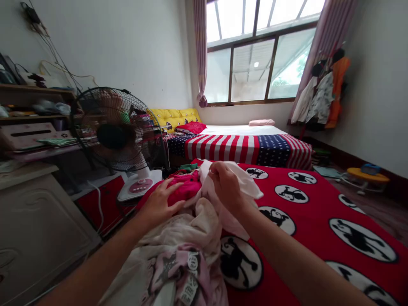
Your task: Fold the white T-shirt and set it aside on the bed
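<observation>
The left hand (161, 203) is resting on a crumpled red knit garment (186, 191), its fingers (168, 189) spread apart and pressing down on the fabric without gripping it. The right hand (227, 187) is holding up a thin white cotton cloth (247, 187), its fingers (219, 170) curled together and apparently pinching a gathered fold, though the back of the hand hides the exact contact. The white cloth is hanging from this pinch, with its lower part trailing down toward a loose heap of cream and pink clothing (178, 250). The red garment is lying at the far end of the heap, just beside the white cloth. The heap is spreading across a red bedspread printed with white roundels and black animal figures (321, 212), and two small white printed labels (193, 272) are showing on its pink part. A black wire pedestal fan with a white base (114, 131) is standing just beyond the left hand, and a cream panelled cabinet (38, 225) is occupying the lower left. Farther off, a second bed with a stars-and-stripes cover (239, 148) is lying beneath a wide window.
</observation>
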{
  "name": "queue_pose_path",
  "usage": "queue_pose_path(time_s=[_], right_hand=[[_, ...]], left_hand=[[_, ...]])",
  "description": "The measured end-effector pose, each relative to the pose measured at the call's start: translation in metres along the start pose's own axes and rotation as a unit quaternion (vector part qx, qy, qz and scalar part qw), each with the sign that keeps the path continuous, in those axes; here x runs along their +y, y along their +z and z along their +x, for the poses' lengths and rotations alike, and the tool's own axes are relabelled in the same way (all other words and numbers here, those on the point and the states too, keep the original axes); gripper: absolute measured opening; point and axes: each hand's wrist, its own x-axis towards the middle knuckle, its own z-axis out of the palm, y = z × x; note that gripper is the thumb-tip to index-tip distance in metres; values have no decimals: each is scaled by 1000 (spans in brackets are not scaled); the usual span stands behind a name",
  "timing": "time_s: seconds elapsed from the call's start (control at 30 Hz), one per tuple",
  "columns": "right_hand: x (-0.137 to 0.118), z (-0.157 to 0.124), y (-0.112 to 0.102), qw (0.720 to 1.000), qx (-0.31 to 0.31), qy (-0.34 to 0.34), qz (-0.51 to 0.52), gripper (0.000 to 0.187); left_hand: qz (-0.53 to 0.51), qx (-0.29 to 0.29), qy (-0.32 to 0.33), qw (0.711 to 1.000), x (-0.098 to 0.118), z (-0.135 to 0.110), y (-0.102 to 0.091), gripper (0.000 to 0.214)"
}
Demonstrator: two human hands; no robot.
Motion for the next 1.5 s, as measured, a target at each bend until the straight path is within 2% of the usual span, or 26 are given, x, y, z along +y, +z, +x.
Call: queue_pose_path(time_s=[0.07, 0.1, 0.13, 0.2, 0.23, 0.3, 0.4, 0.5, 0.6, 0.73, 0.8, 0.87, 0.93, 1.0, 1.1, 1.17, 1.27, 1.37, 1.5], right_hand=[[-12, 16, 13, 996, 2, -76, 49, 11], [-16, 22, 22, 992, -12, -107, 65, 12], [-19, 26, 34, 988, -37, -135, 72, 11], [-18, 31, 59, 978, -105, -164, 70, 13], [-13, 31, 73, 975, -144, -155, 64, 14], [6, 26, 100, 972, -210, -96, 50, 18], [41, 12, 132, 963, -267, -1, 39, 31], [64, 2, 148, 954, -298, 25, 34, 37], [61, 6, 150, 946, -323, 25, 24, 36], [33, 21, 129, 944, -331, -5, 15, 34], [16, 21, 107, 944, -327, -36, 22, 35], [-1, 8, 79, 955, -285, -63, 53, 33], [-16, -19, 47, 972, -203, -53, 105, 27], [-26, -57, 16, 981, -127, 14, 148, 23], [-36, -118, -20, 974, -96, 127, 162, 23], [-41, -151, -34, 969, -95, 157, 167, 23], [-53, -183, -44, 965, -94, 167, 177, 22], [-70, -192, -47, 964, -120, 152, 184, 21], [-90, -183, -45, 973, -118, 104, 169, 29]], left_hand=[[25, 34, -58, 997, -18, -24, 9, 74], [23, 31, -80, 996, -27, -34, 16, 79], [17, 21, -97, 995, -36, -41, 25, 79], [8, 3, -105, 994, -49, -51, 43, 64], [8, 3, -97, 995, -53, -55, 50, 52], [16, 20, -76, 997, -56, -60, 61, 30], [15, 41, -65, 997, -56, -64, 68, 18], [6, 48, -76, 996, -56, -66, 70, 17], [-2, 51, -92, 994, -60, -68, 74, 19], [-10, 45, -95, 994, -64, -70, 78, 21], [-16, 46, -95, 994, -65, -70, 78, 21], [-24, 51, -99, 993, -65, -69, 77, 20], [-44, 57, -103, 992, -64, -69, 76, 20], [-73, 64, -103, 990, -63, -69, 75, 20], [-105, 78, -103, 986, -61, -70, 71, 19], [-117, 91, -108, 983, -57, -69, 64, 20], [-130, 114, -108, 979, -47, -70, 41, 22], [-158, 118, -119, 973, -30, -82, 5, 27], [-216, 30, -172, 961, -7, -124, -39, 38]])
